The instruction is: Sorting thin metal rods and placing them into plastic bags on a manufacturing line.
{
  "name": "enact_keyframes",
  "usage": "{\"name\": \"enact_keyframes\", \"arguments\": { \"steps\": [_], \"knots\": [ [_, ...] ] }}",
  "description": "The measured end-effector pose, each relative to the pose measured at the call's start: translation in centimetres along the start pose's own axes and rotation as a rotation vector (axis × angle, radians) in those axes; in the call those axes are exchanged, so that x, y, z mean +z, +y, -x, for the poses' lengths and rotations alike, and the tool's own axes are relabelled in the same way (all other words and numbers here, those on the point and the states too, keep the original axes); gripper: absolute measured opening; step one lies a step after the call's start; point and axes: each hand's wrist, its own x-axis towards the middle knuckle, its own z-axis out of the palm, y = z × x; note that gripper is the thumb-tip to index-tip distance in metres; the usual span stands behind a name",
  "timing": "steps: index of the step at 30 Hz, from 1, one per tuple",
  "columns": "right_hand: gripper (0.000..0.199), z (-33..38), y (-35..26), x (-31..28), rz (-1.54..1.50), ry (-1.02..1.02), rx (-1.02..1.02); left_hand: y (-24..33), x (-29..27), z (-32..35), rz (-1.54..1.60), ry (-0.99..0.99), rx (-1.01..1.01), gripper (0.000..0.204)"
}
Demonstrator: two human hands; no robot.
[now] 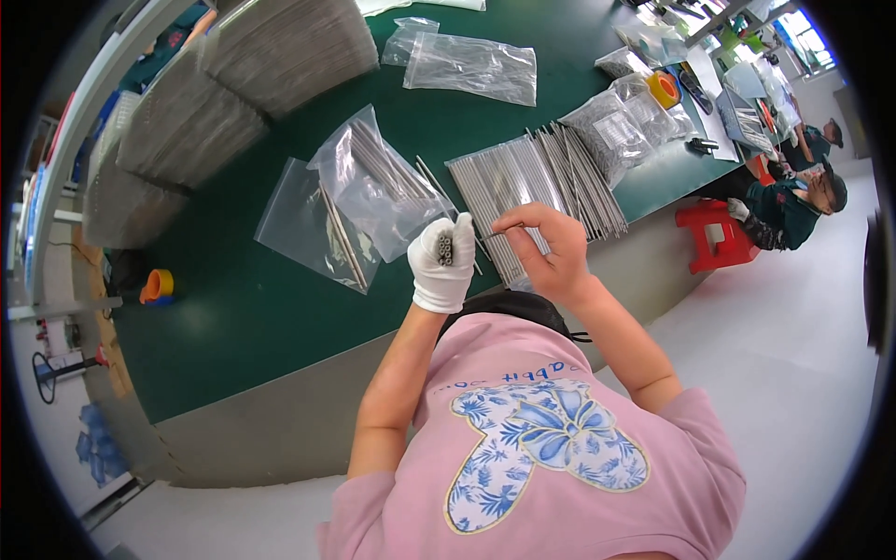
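White-gloved, my left hand is closed around a small bundle of thin metal tubes, whose open ends face me. My bare right hand pinches a thin dark rod between thumb and forefinger, its tip pointing toward the left hand. Just beyond the right hand lies a wide row of metal tubes on clear plastic, with more loose tubes at its right side. Left of the gloved hand, one clear bag holds several tubes, and another clear bag lies partly under it with a few rods.
Stacks of clear plastic trays stand at the far left of the green table. Flat plastic bags lie at the back. Bags of small grey parts and a tape roll sit right. Near a red stool are other people.
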Motion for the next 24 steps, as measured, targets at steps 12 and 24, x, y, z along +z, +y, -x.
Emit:
{"name": "enact_keyframes", "arguments": {
  "steps": [12, 24],
  "knots": [
    [0.007, -2.3, 0.1, 0.6, 0.128, -0.175, -0.129, 0.6, -1.1, -1.5, 0.069, -0.281, -0.048, 0.010],
    [0.005, -4.2, 0.1, 1.3, 0.222, -0.217, -0.179, 1.3, -1.4, -1.9, 0.042, -0.400, -0.072, 0.011]
  ]
}}
